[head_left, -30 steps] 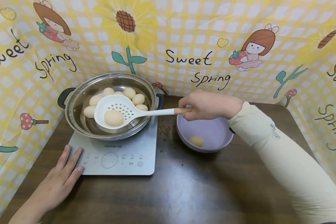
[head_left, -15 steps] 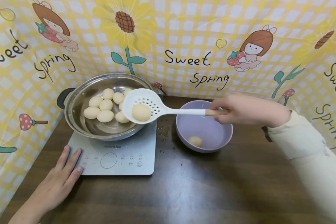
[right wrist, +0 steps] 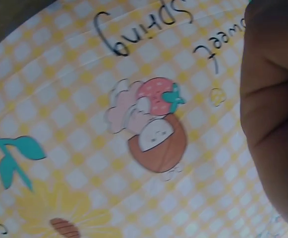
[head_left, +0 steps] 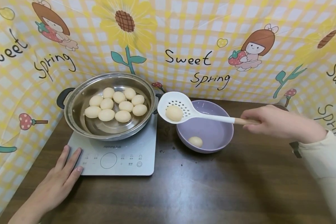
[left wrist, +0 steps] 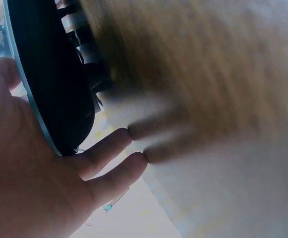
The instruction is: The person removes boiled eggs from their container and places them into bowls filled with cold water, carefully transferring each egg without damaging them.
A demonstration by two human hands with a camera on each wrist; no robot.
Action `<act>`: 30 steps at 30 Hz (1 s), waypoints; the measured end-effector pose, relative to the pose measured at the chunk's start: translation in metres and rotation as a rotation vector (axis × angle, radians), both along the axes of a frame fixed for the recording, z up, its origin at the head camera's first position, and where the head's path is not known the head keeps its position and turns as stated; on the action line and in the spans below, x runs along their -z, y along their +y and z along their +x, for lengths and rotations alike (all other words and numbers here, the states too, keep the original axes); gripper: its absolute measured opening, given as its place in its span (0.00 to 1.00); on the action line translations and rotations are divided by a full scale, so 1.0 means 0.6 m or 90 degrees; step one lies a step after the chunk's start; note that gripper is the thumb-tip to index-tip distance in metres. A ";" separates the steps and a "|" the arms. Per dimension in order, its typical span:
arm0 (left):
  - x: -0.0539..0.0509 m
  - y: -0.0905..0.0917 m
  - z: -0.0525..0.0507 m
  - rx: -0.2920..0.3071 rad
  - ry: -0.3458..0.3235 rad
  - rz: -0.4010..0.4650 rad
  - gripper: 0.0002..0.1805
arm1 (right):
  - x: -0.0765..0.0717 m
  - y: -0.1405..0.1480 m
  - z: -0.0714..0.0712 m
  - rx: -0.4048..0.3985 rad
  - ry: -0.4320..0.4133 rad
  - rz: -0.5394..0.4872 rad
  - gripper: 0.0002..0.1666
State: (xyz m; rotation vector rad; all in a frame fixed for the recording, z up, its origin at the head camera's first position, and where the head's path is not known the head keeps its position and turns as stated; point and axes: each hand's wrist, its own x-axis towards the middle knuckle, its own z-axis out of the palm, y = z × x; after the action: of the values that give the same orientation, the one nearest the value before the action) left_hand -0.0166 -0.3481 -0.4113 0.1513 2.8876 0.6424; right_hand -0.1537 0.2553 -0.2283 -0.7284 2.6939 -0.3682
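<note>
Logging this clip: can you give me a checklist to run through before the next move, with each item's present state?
Likely next move: shifting the spoon farther over the bowl.

1. Right hand grips the wooden handle of the slotted spoon: ok.
2. Carried egg sits inside the spoon's head: ok.
3. Spoon's head fully over the bowl: not ok; it appears mostly between the pot and the bowl.
4. Bowl has room: ok; only one egg shows inside.
5. Left hand away from the spoon's path: ok; it touches the cooker.
6. Cooker switched off: cannot tell from the panel.
</note>
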 end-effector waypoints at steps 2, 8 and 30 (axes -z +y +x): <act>0.000 0.000 0.000 0.000 0.000 0.002 0.35 | 0.008 0.012 0.003 0.001 0.017 0.002 0.05; -0.001 0.000 0.001 -0.001 -0.004 0.001 0.35 | 0.038 0.044 0.009 0.038 -0.001 -0.001 0.05; -0.007 0.004 0.002 -0.009 -0.018 -0.014 0.35 | 0.103 0.086 0.019 0.073 -0.023 0.007 0.06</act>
State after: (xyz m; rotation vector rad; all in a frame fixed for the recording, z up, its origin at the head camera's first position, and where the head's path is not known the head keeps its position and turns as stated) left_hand -0.0152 -0.3455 -0.4068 0.1172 2.8709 0.6103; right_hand -0.1422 0.3070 -0.2903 -0.5607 2.7088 -0.3902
